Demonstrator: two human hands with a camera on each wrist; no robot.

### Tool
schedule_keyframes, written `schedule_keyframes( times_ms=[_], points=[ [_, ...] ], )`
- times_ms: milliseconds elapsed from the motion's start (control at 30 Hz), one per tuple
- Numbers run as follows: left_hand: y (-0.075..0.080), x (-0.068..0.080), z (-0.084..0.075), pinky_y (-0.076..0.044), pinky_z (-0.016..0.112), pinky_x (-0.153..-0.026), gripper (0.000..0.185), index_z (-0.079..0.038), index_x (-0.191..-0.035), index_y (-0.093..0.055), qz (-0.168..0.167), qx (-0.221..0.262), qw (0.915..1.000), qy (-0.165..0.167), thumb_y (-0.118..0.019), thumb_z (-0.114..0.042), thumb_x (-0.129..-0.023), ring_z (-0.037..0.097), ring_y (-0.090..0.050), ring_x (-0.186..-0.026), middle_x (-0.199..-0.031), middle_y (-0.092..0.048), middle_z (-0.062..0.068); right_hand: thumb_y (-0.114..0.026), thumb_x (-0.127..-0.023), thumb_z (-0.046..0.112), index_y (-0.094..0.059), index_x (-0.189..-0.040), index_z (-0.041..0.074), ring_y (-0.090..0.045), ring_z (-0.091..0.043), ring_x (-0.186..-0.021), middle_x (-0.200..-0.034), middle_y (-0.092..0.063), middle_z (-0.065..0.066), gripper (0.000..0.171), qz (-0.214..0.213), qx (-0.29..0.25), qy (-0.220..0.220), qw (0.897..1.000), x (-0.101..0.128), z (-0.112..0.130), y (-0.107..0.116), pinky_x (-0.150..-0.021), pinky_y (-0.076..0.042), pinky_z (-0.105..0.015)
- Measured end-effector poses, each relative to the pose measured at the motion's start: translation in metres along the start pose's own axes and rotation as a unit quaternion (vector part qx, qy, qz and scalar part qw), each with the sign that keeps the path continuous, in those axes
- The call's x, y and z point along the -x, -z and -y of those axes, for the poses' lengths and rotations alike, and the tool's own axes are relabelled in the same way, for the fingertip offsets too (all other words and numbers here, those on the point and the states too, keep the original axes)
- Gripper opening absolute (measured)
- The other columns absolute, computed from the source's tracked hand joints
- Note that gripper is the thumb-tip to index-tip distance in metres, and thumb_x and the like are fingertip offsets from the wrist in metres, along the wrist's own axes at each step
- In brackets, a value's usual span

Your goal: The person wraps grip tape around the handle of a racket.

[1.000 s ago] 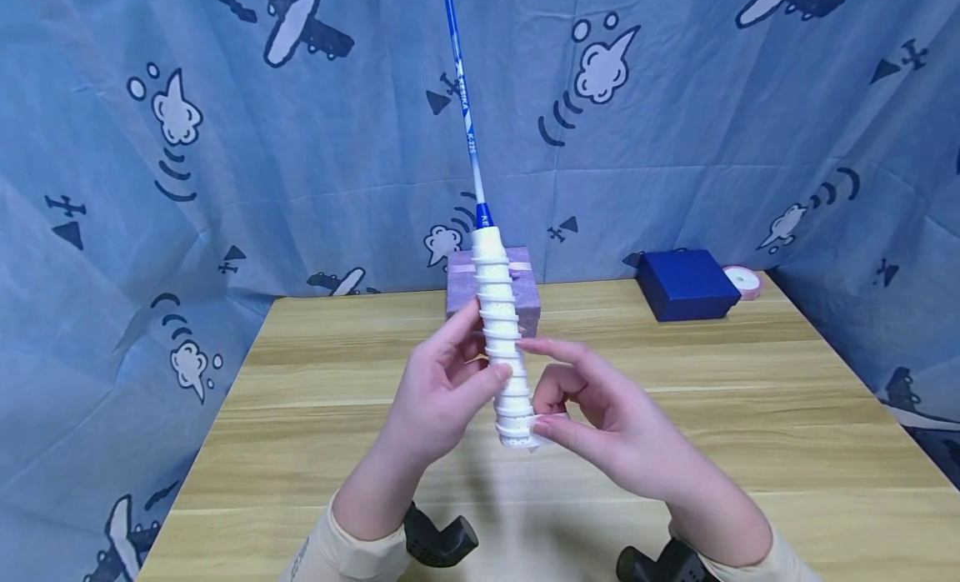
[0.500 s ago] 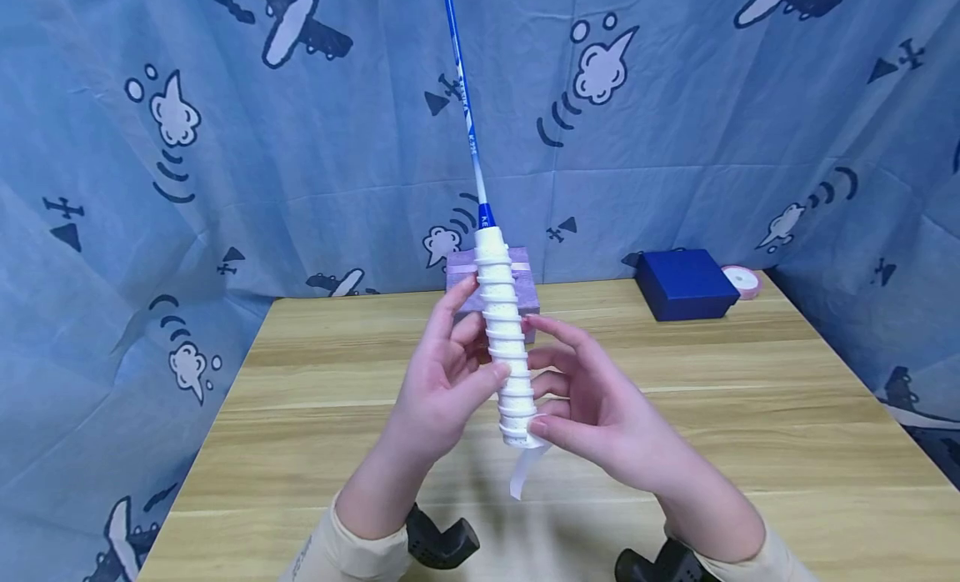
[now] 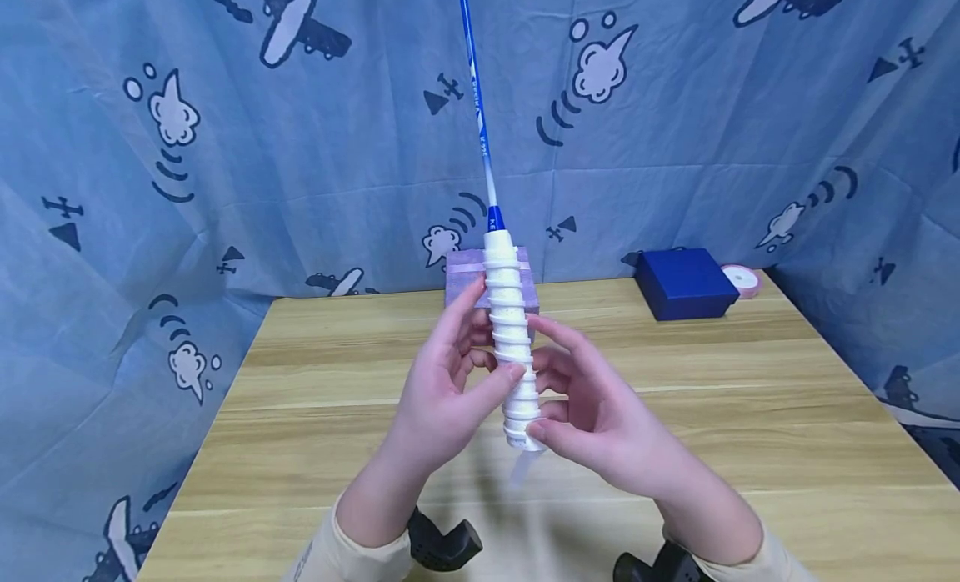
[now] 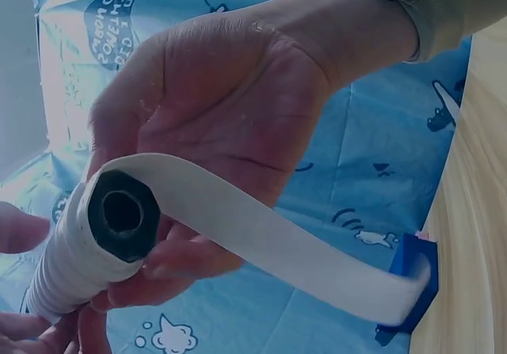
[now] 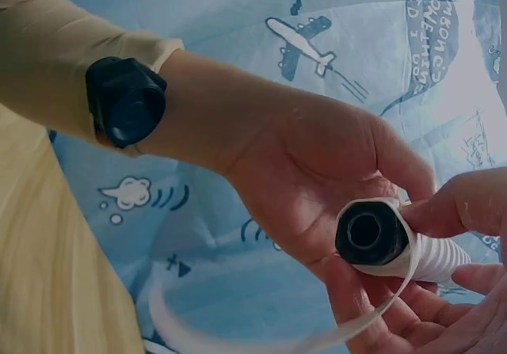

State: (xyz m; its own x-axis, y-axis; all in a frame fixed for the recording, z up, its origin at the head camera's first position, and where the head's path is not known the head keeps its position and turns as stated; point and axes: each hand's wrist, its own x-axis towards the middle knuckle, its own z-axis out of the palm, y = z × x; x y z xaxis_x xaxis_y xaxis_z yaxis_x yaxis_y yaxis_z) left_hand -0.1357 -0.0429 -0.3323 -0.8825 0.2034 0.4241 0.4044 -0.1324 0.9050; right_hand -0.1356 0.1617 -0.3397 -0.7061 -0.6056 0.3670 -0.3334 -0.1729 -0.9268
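Note:
A badminton racket stands upright over the table; its blue shaft [image 3: 480,123] runs out of the top of the head view. Its handle [image 3: 510,332] is spirally wound with white grip tape. My left hand [image 3: 480,348] holds the handle from the left, thumb pressed on its front. My right hand [image 3: 551,382] grips it from the right, thumb at the butt end. A loose tail of tape [image 3: 521,467] hangs from the butt. The left wrist view shows the black butt cap [image 4: 123,215], the tape tail [image 4: 301,255] and the right hand's palm [image 4: 230,100]. In the right wrist view the butt cap [image 5: 368,234] lies against the left hand's palm [image 5: 317,164].
The wooden table [image 3: 337,415] carries a purple box [image 3: 461,286] behind the handle. At the back right are a dark blue box [image 3: 686,283] and a pink ribbon roll [image 3: 742,280]. Blue cloth printed with planes and clouds [image 3: 225,165] hangs around the table.
The right hand let go of the tape end it pinched at the butt; the tail dropped and hangs free. Its fingers closed around the handle, and the racket shifted slightly right.

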Motion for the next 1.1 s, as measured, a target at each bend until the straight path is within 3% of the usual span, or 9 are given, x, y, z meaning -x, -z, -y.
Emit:
schedule_keyframes(
  times_ms=[200,367,467,567,767,900,1100],
  points=[
    [-0.0001,0.0009,-0.0037,-0.056,0.024,-0.090,0.080,-0.007,-0.160,-0.034,-0.030,-0.018,0.9993,0.012,-0.072,0.005,-0.090,0.024,-0.062,-0.108,-0.131,-0.065,0.016,-0.065,-0.089,-0.018,-0.019,-0.163,0.008,-0.059,-0.023,-0.109,-0.132,-0.050,-0.023,0.091,0.004,0.063,0.016,0.998,-0.0003,-0.0013,-0.0023,-0.082,-0.059,-0.029],
    [0.0015,0.0017,-0.0031,-0.055,0.022,-0.090,0.079,-0.005,-0.160,-0.033,-0.023,-0.011,0.9997,0.001,-0.070,0.006,-0.091,0.023,-0.061,-0.109,-0.134,-0.063,0.017,-0.071,-0.087,-0.014,-0.025,-0.162,0.010,-0.049,-0.019,-0.085,-0.113,-0.051,-0.015,0.092,-0.007,0.123,0.024,0.992,0.0005,-0.0013,-0.0006,-0.058,-0.047,-0.026],
    [0.0024,0.0021,-0.0030,-0.055,0.022,-0.092,0.078,-0.003,-0.160,-0.032,-0.017,0.000,0.9999,-0.003,-0.068,0.005,-0.092,0.023,-0.060,-0.111,-0.138,-0.062,0.018,-0.072,-0.086,-0.014,-0.024,-0.163,0.010,-0.045,-0.020,-0.080,-0.109,-0.051,-0.014,0.093,-0.001,0.129,0.026,0.991,0.0010,-0.0008,0.0005,-0.052,-0.041,-0.028],
    [0.0030,0.0026,-0.0033,-0.056,0.023,-0.096,0.078,-0.002,-0.160,-0.030,-0.011,0.016,0.9998,-0.003,-0.067,0.006,-0.092,0.024,-0.061,-0.117,-0.143,-0.059,0.019,-0.070,-0.086,-0.018,-0.020,-0.163,0.006,-0.046,-0.024,-0.084,-0.111,-0.051,-0.017,0.095,0.016,0.102,0.037,0.994,0.0007,-0.0004,0.0012,-0.062,-0.046,-0.029],
    [0.0044,0.0037,-0.0032,-0.051,0.031,-0.109,0.076,0.000,-0.162,-0.024,0.016,0.057,0.9982,0.002,-0.059,0.009,-0.095,0.028,-0.057,-0.132,-0.155,-0.050,0.019,-0.067,-0.087,-0.020,-0.014,-0.164,0.005,-0.059,-0.021,-0.108,-0.126,-0.055,-0.024,0.096,0.037,0.036,0.026,0.998,0.0001,0.0012,-0.0004,-0.086,-0.058,-0.029],
    [0.0044,0.0031,-0.0024,-0.052,0.026,-0.106,0.075,-0.001,-0.162,-0.023,0.034,0.065,0.9973,-0.005,-0.055,0.009,-0.096,0.027,-0.056,-0.127,-0.153,-0.050,0.020,-0.067,-0.088,-0.019,-0.014,-0.164,0.006,-0.062,-0.020,-0.109,-0.125,-0.060,-0.023,0.096,0.041,0.039,0.023,0.998,0.0003,0.0013,-0.0017,-0.083,-0.061,-0.031],
    [0.0006,0.0002,-0.0014,-0.056,0.024,-0.094,0.080,-0.010,-0.160,-0.035,0.020,0.018,0.9996,-0.008,-0.072,0.006,-0.090,0.024,-0.058,-0.112,-0.138,-0.056,0.015,-0.071,-0.087,-0.016,-0.019,-0.164,0.007,-0.061,-0.020,-0.098,-0.120,-0.061,-0.017,0.096,0.026,0.082,0.029,0.996,0.0020,-0.0010,-0.0028,-0.077,-0.058,-0.027]
  ],
)
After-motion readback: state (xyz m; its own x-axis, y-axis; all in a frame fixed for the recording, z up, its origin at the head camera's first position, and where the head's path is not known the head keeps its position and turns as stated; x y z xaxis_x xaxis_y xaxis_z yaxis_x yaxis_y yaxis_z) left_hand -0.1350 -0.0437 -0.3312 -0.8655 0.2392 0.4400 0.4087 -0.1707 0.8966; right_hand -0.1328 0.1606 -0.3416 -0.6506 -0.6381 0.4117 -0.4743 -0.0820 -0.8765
